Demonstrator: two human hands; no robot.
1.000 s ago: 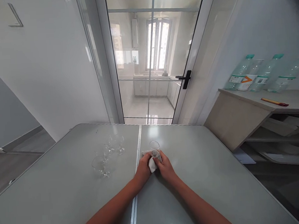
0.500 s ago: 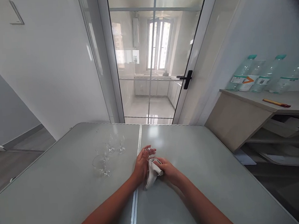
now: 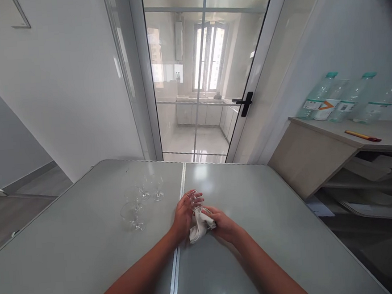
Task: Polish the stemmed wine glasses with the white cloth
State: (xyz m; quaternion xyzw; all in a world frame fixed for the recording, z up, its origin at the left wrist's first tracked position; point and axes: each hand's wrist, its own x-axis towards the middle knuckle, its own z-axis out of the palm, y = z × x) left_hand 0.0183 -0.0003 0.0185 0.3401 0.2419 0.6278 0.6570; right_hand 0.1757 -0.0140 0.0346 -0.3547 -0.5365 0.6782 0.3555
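Between my hands, above the grey table (image 3: 116, 255), is a small clear glass (image 3: 195, 200). My left hand (image 3: 184, 212) wraps round its bowl, fingers curled behind the glass. A white cloth (image 3: 198, 229) is pinched in my right hand (image 3: 218, 221) against the lower end of the glass, and its loose end hangs down to the left. The cloth and fingers hide part of the glass there. To the left stand several clear stemmed glasses, among them a wide-bowled one (image 3: 129, 213) and a narrower one (image 3: 158, 190).
A metal seam (image 3: 173, 283) runs down the table. Beyond its far edge is a glazed door with a black handle (image 3: 245, 103). At right, a shelf unit (image 3: 317, 156) carries several plastic bottles (image 3: 342, 105) and a yellow-red stick (image 3: 363, 135).
My right hand has shifted the cloth slightly about the glass, and the cloth's hanging end has bunched up and lifted a little. My left hand keeps its hold on the glass.
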